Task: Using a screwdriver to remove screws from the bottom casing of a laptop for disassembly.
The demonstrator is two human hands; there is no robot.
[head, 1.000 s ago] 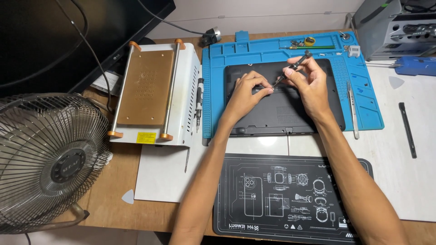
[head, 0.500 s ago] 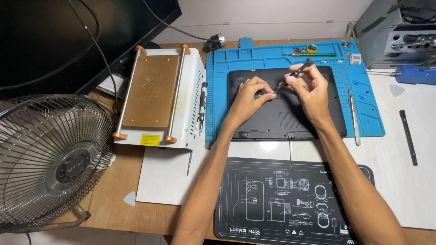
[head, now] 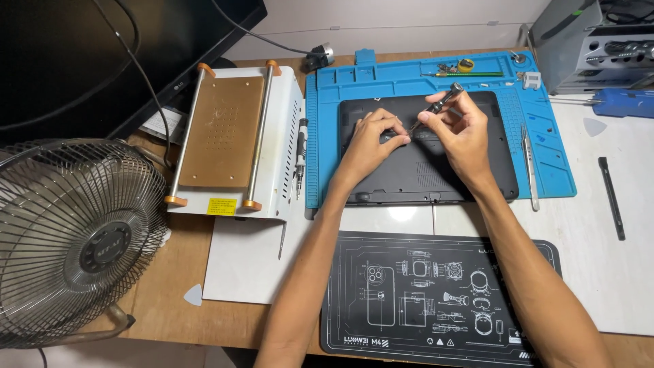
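The right hand (head: 463, 133) is closed about a slim precision screwdriver (head: 436, 105), thumb and fingers pinched round its dark shaft, with the knurled cap standing up and away from the person and the tip slanting down and to the left onto the back of a black laptop (head: 422, 163). The left hand (head: 371, 140) lies on that same black shell just beside the tip, its fingers curled loosely and their ends pressed to the casing close to the point of the tool; whether it nips anything small between them cannot be told. The laptop lies flat, underside up, on a blue repair mat (head: 552, 150), which rests on the wooden surface (head: 170, 286). A pair of metal tweezers (head: 528, 163) lies along the mat's right side, well clear of both hands. To the left of the mat stands a white heating-plate machine (head: 228, 136) with a second screwdriver (head: 300, 153) lying at its right edge. Nearer the person is a black mat with white line drawings (head: 436, 300), and a wire-guarded fan (head: 75, 238) stands at the far left.
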